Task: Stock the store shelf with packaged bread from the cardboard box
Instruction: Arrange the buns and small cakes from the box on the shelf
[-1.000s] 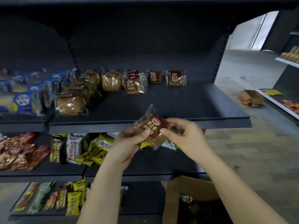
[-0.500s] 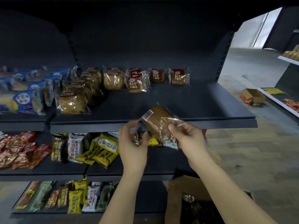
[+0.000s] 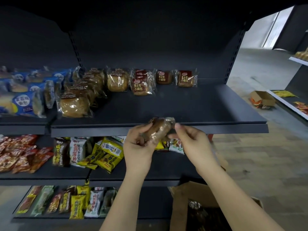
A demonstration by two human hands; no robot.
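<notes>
At the bottom right the box (image 3: 180,202) stands open, with more wrapped items lying dark inside it. Above it, both hands hold one packet (image 3: 159,130) of bread just at the front edge of the upper shelf (image 3: 191,107). The packet is not yet on the shelf. The left hand (image 3: 138,145) has its fingers curled around the lower left end. The right hand (image 3: 191,142) pinches the right end of the wrapper between thumb and fingers.

I think the main risk is the thin pinch on the right. The film looks smooth, so it may slip, and the packet could drop toward the box or the floor. The left hand could also press the soft bread flat if it squeezes too much. The printed side seems turned away, so the packet may land with its label hidden. Pushing it far back could tip the standing packets.

Behind the hands, the yellow bags (image 3: 108,157) read "SHANYAOBOPIAN". Farther, at the back of the shelf, the brown packets (image 3: 141,86) read "黑全麦小面包" and the clear packets (image 3: 74,104) read "三只松鼠". The blue packets (image 3: 21,102) show "面包"; the rest there is too blurred.
</notes>
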